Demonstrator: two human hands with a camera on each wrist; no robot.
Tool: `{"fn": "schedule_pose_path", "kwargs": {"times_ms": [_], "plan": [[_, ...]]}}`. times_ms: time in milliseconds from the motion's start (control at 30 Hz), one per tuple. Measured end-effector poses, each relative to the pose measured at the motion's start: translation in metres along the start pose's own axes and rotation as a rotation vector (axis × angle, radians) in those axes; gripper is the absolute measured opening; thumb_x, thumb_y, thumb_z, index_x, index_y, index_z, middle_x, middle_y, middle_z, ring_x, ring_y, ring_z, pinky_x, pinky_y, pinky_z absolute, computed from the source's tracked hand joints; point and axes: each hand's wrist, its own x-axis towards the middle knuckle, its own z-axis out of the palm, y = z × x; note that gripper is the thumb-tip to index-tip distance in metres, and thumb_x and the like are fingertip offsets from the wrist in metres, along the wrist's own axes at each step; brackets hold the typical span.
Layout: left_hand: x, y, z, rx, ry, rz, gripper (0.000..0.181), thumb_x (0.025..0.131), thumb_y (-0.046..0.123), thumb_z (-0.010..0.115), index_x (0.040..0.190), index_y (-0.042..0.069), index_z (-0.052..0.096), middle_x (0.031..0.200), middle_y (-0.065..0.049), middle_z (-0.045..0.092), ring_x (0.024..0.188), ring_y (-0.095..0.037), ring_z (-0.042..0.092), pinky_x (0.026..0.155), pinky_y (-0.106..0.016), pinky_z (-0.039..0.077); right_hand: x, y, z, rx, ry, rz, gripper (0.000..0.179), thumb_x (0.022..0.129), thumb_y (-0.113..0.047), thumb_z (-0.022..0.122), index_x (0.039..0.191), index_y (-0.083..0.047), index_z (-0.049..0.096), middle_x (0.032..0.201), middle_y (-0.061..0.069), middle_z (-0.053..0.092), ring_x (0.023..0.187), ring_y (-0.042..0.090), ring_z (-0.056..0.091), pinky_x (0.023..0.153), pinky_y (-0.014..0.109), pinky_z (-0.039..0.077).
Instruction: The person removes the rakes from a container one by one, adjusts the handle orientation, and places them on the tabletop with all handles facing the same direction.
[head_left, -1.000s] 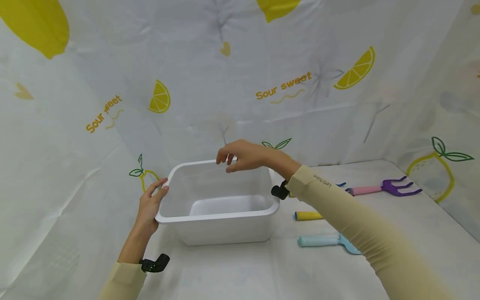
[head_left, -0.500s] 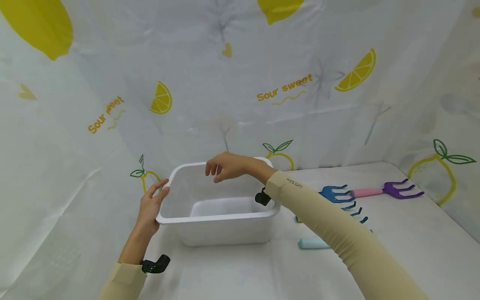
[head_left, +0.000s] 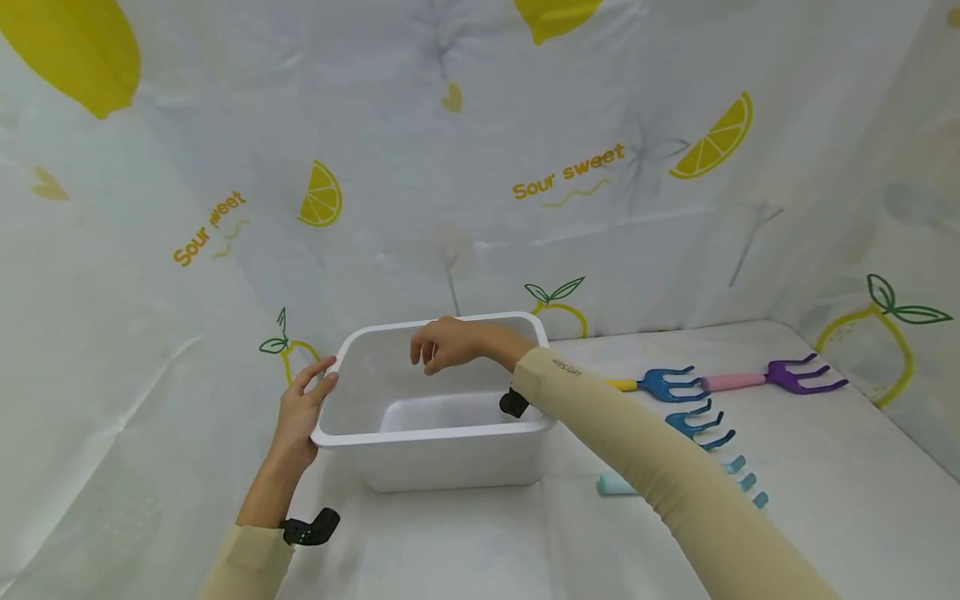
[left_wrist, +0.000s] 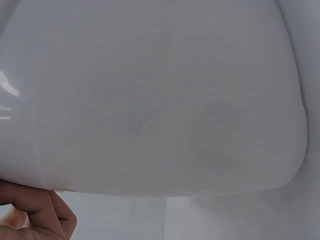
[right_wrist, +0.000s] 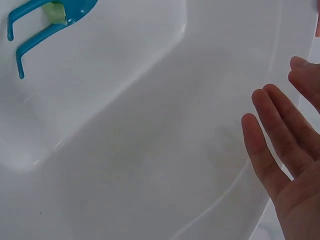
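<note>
A white plastic tub (head_left: 450, 467) stands before me. My left hand (head_left: 298, 417) grips its rim at the left end; in the left wrist view, the bent fingers of this left hand (left_wrist: 42, 212) lie against the tub wall (left_wrist: 150, 100). Over the tub's opening hangs my right hand (head_left: 456, 342), loosely bent and holding nothing. The right wrist view looks into the tub (right_wrist: 150, 130), with the right hand's fingers (right_wrist: 280, 130) apart and touching no tool. Blue prongs of a hand rake (right_wrist: 75, 10) show on the tub floor, beside a small green patch.
Right of the tub lie a blue rake with a yellow handle (head_left: 667, 386) and a purple rake with a pink handle (head_left: 798, 377). Another blue rake (head_left: 697, 425) and a light-blue tool (head_left: 615, 484) are partly hidden by my right sleeve (head_left: 645, 450). A lemon-print sheet (head_left: 450, 208) hangs behind.
My right hand has shifted left and come down lower over the tub. Its sleeve now uncovers the blue rakes on the right. The left hand and the tub have stayed put.
</note>
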Motion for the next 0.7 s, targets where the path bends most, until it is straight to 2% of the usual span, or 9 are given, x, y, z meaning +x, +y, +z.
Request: {"fn": "schedule_pose_path", "kwargs": {"times_ms": [67,167,233,300,433,567,700], "plan": [[0.0,0.0,0.0,0.003,0.002,0.001,0.053,0.106,0.036,0.058,0.154,0.02,0.045,0.123,0.015,0.058,0.1,0.0,0.065,0.08,-0.022,0.059,0.002,0.002,0.001,-0.01,0.005,-0.006,0.03,0.099,-0.016,0.068,0.128,-0.009,0.067,0.124,0.009,0.07,0.11,0.021,0.067,0.097,0.037,0.054],[0.0,0.0,0.0,0.009,0.002,-0.001,0.053,0.106,0.037,0.058,0.155,0.02,0.045,0.125,0.014,0.057,0.1,0.0,0.065,0.08,-0.022,0.059,0.006,0.006,0.003,-0.034,0.0,0.002,0.026,0.099,-0.016,0.068,0.124,-0.01,0.068,0.12,0.007,0.072,0.106,0.019,0.066,0.11,0.042,0.046],[0.0,-0.001,0.0,0.012,-0.001,-0.004,0.054,0.106,0.037,0.058,0.155,0.021,0.044,0.127,0.013,0.056,0.101,-0.001,0.065,0.08,-0.023,0.059,0.007,0.008,0.004,-0.053,-0.01,0.019,0.023,0.098,-0.016,0.069,0.121,-0.012,0.068,0.119,0.006,0.072,0.104,0.018,0.067,0.113,0.043,0.043],[0.0,-0.001,0.0,0.019,-0.003,-0.01,0.054,0.106,0.038,0.057,0.156,0.021,0.043,0.128,0.013,0.056,0.102,-0.002,0.066,0.081,-0.023,0.059,0.009,0.01,0.005,-0.066,-0.023,0.034,0.02,0.098,-0.016,0.069,0.118,-0.014,0.069,0.118,0.005,0.072,0.104,0.017,0.067,0.111,0.043,0.045],[0.0,-0.001,-0.001,0.02,0.0,-0.014,0.055,0.106,0.039,0.057,0.157,0.023,0.043,0.128,0.013,0.057,0.103,-0.002,0.066,0.082,-0.023,0.059,0.016,0.013,0.006,-0.068,-0.037,0.046,0.019,0.097,-0.014,0.07,0.116,-0.013,0.07,0.12,0.005,0.071,0.105,0.019,0.067,0.092,0.037,0.056],[0.0,-0.001,-0.001,0.013,0.002,-0.012,0.054,0.107,0.038,0.057,0.157,0.022,0.042,0.129,0.012,0.056,0.103,-0.003,0.066,0.083,-0.024,0.06,0.023,0.016,0.009,-0.078,-0.052,0.042,0.018,0.097,-0.013,0.069,0.115,-0.013,0.07,0.121,0.004,0.069,0.106,0.019,0.066,0.088,0.032,0.055],[0.0,0.0,0.0,0.021,-0.005,-0.014,0.054,0.107,0.039,0.055,0.157,0.024,0.042,0.131,0.011,0.056,0.104,-0.002,0.066,0.083,-0.025,0.06,0.029,0.019,0.015,-0.042,-0.11,0.061,0.019,0.098,-0.015,0.068,0.116,-0.011,0.071,0.113,0.005,0.07,0.102,0.025,0.07,0.082,0.032,0.058]]}}
